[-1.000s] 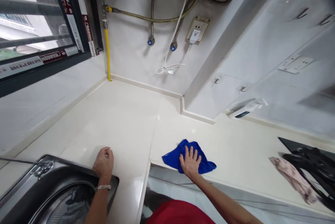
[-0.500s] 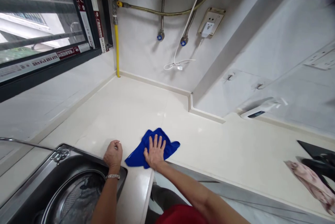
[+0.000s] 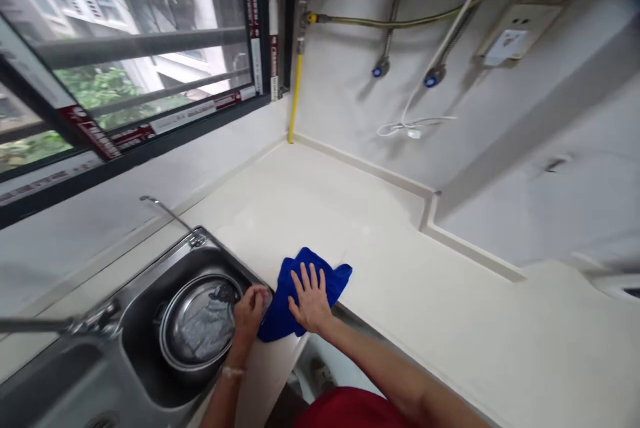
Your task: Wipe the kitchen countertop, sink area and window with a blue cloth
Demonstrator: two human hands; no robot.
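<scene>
A blue cloth [image 3: 280,308] lies crumpled across the corner of the cream countertop, beside the sink. My right hand [image 3: 311,301] presses flat on top of it with the fingers spread, not wrapped round it. Over the sink's near right corner is my left hand [image 3: 250,311], its fingers curled in and nothing visible inside them. That hand is just left of the cloth. Below and to its left, a round metal basin [image 3: 173,355] sits in the steel sink [image 3: 137,341], with water and something dark in it.
A faucet [image 3: 197,238] stands at the sink's back corner; a second faucet [image 3: 95,318] is at the left. The countertop [image 3: 400,268] runs right along the wall. A yellow pipe [image 3: 296,98], hoses and a plugged-in socket [image 3: 520,28] are on the wall. A window [image 3: 150,35] is at upper left.
The view has swung left, showing more of the sink and window. My left hand has moved closer to the cloth, now over the sink's corner. My right hand stays flat on the cloth.
</scene>
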